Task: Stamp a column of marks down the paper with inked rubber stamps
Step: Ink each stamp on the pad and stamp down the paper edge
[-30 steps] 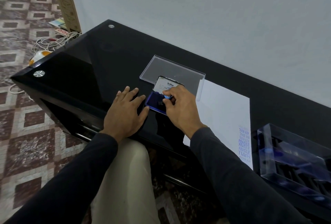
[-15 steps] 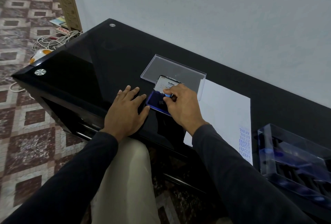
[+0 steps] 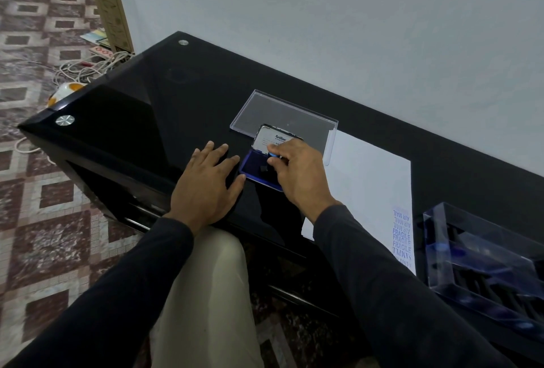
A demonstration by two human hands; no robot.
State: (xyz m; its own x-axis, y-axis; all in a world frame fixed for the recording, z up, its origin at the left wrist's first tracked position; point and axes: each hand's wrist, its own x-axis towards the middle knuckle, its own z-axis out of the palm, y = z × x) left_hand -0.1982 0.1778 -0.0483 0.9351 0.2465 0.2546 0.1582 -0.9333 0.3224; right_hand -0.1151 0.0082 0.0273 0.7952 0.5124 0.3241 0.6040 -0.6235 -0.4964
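A blue ink pad [image 3: 255,170] lies open on the black glass table [image 3: 147,120], its lid [image 3: 272,140] raised behind it. My right hand [image 3: 297,173] pinches a small rubber stamp [image 3: 272,156] with a blue top and holds it down on the pad. My left hand [image 3: 206,185] lies flat on the table, fingers spread, touching the pad's left edge. A white sheet of paper [image 3: 368,191] lies to the right, with a column of blue stamped marks [image 3: 401,238] along its right edge.
A clear plastic lid [image 3: 282,114] rests behind the pad. A clear case with several stamps [image 3: 482,264] stands at the right beside the paper. A white wall runs behind the table. Cables [image 3: 88,67] lie on the tiled floor at the left.
Both hands stay almost where they were. The right hand keeps the stamp on the pad with only a slight shift.
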